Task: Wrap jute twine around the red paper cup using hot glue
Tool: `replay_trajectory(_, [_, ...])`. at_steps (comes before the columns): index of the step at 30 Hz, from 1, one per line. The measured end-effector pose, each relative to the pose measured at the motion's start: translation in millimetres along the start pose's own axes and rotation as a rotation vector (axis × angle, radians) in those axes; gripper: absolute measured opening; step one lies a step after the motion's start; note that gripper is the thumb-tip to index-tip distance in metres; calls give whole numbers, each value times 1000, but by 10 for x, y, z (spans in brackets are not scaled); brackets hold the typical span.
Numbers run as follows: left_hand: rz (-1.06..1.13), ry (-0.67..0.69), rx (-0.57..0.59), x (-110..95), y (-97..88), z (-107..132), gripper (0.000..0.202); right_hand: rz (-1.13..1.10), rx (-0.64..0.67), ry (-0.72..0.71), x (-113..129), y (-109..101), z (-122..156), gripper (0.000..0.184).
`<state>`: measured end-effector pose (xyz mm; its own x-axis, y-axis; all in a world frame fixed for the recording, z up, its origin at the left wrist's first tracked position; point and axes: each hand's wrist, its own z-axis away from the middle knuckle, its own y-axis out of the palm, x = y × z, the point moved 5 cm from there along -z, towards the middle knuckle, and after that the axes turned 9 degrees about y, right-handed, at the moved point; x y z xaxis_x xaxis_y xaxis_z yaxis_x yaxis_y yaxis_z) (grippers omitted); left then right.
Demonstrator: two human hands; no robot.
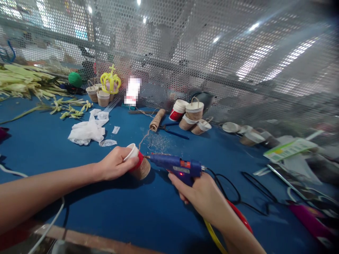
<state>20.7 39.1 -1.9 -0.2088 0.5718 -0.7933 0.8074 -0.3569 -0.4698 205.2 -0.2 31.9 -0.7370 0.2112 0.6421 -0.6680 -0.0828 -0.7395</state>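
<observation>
Tilted in my left hand (118, 163) is a red paper cup (141, 168) with a white rim, its lower part wrapped in brown twine. My fingers close around it near the rim. My right hand (194, 192) grips a blue glue gun (173, 164), which shows a small red light. The gun's nozzle meets or nearly meets the cup's side; I cannot tell if it touches. A strand of twine runs from the cup up to a twine roll (157, 120) lying behind it on the blue table (111, 208).
Behind the roll lie blue-handled pliers (176, 131). Several twine-wrapped cups (194, 111) stand at the back beside stacked red cups (178, 110). White crumpled material (88, 131) and corn husks (23, 81) lie left. A black cable (235, 190) loops at right, below a perforated metal screen (169, 53).
</observation>
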Motion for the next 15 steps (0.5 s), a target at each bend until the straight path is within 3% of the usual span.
replay_trajectory(10, [-42, 72, 8, -37, 6, -9, 25, -25, 91, 25, -27, 30, -94, 27])
replay_trajectory(15, [-10, 11, -25, -5, -2, -4, 28, -221, 25, -4, -66, -179, -170, 28])
